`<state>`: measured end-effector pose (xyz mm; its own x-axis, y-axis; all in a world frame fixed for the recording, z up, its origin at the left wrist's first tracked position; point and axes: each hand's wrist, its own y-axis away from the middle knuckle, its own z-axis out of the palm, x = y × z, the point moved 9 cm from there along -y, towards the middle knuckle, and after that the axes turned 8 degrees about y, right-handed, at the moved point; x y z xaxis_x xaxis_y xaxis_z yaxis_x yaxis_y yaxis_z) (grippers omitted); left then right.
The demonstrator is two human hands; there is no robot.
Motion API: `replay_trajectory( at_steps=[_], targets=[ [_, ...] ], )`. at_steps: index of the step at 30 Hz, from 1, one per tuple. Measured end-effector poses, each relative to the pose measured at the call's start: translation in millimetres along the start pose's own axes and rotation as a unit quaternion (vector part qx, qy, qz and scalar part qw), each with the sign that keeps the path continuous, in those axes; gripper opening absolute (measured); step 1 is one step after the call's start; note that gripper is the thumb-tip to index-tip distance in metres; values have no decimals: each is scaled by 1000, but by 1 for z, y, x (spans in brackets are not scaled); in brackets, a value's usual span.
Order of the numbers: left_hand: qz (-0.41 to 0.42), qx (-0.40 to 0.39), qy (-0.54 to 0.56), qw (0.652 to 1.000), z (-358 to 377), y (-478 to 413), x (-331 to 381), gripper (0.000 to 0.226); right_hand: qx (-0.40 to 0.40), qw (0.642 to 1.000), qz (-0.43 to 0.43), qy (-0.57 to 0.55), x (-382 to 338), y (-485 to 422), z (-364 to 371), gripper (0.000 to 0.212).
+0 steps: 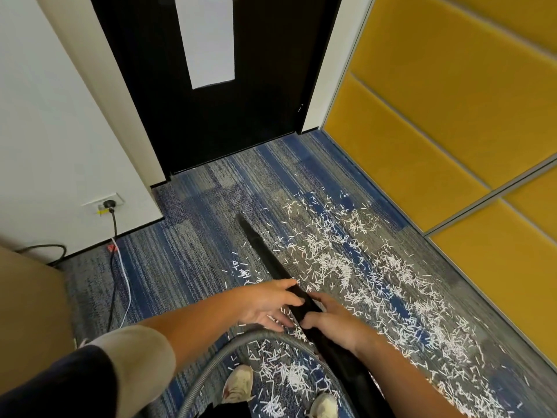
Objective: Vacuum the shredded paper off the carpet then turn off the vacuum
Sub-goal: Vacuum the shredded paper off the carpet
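Blue-grey striped carpet [187, 236] before a black door [211, 116], strewn with shredded paper [346, 267] from mid-floor rightward and back round the shoes [238, 384]. Right hand [331, 324] curled round the black vacuum wand [265, 251], left hand [265, 303] laid against it with fingers [283, 300] nearly straight, nozzle tip [241, 218] over carpet just left of the litter. Pickup seemingly barely begun; next, likely swing the nozzle right into the thick of it.

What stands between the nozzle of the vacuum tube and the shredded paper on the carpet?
Nothing visible. The nozzle of the vacuum tube points toward the door, and the shredded paper lies just to its right, with only bare carpet between them.
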<state>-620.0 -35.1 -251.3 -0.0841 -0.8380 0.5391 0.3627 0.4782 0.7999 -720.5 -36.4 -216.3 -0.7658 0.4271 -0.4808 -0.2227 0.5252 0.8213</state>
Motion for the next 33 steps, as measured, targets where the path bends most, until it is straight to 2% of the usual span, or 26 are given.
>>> replay_trajectory(
  at_steps=[13, 28, 33],
  targets=[
    [-1, 12, -88, 996, -15, 3, 14, 66, 6, 995, -13, -96, -14, -8, 4, 35],
    [4, 26, -63, 998, -7, 2, 10, 63, 18, 988, -15, -154, -7, -13, 7, 39],
    [11, 21, -66, 998, 5, -3, 14, 62, 46, 986, -13, -161, 4, -10, -4, 39]
  ],
)
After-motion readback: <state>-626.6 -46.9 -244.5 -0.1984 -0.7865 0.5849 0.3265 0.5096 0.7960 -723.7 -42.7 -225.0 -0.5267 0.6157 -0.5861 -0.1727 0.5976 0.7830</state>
